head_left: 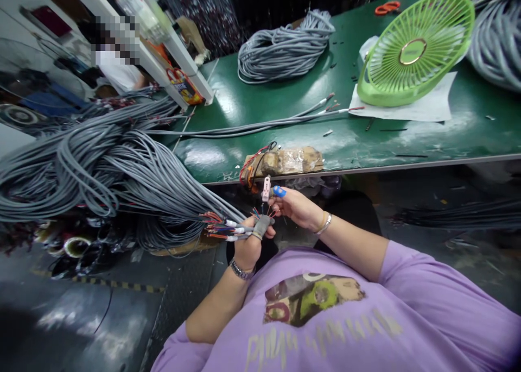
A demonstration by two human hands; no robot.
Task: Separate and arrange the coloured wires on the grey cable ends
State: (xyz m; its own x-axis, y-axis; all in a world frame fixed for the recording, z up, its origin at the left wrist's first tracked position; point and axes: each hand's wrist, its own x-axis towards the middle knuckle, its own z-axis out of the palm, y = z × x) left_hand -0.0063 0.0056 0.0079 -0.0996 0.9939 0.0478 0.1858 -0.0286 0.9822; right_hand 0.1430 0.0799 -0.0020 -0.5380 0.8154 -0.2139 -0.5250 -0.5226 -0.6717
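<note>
My left hand [249, 247] is closed around the end of a grey multi-core cable [241, 231], its thumb in a grey finger cover [262, 225]. Thin coloured wires [260, 212] fan out past that thumb. Other cable ends with red, orange and blue wires [214, 220] stick out beside the hand on the left. My right hand [299, 208], with blue tape on one finger, pinches at the fanned wires; its fingertips partly hide what they grip. Just beyond them is a small pinkish-white piece [266, 189], below a wooden block [295, 160] at the bench edge.
Bundled grey cables [81, 149] fill the left side. On the green bench [228, 155] lie a cable coil [285, 49], loose cables [244, 127], orange-handled scissors [386, 8] and a green fan [415, 51] on paper. A person [118, 68] is at the back left behind white posts.
</note>
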